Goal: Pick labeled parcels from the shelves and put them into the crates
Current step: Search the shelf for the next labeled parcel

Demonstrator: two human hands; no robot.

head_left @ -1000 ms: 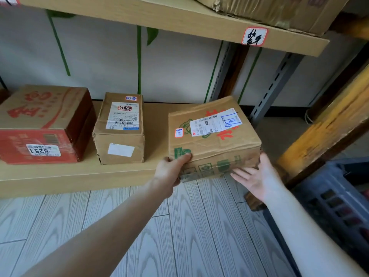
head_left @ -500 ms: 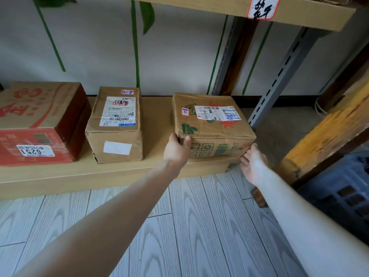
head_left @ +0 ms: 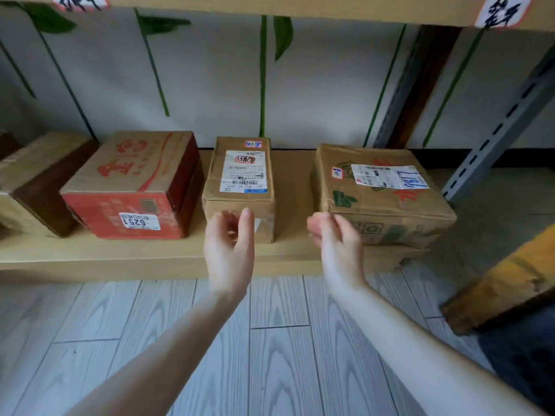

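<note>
Because the narrow parcel (head_left: 240, 181) lay label-up on the low shelf (head_left: 135, 256), I had my left grip (head_left: 229, 247) and right grip (head_left: 336, 244) loosely curled and empty just near of it, one toward each flank, seemingly to clasp its sides.

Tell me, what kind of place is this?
Probably a parcel storeroom or pickup depot. Labelled cartons, such as the red box and the narrow box, sit on a low wooden shelf, and a handwritten tag marks the shelf above.
</note>
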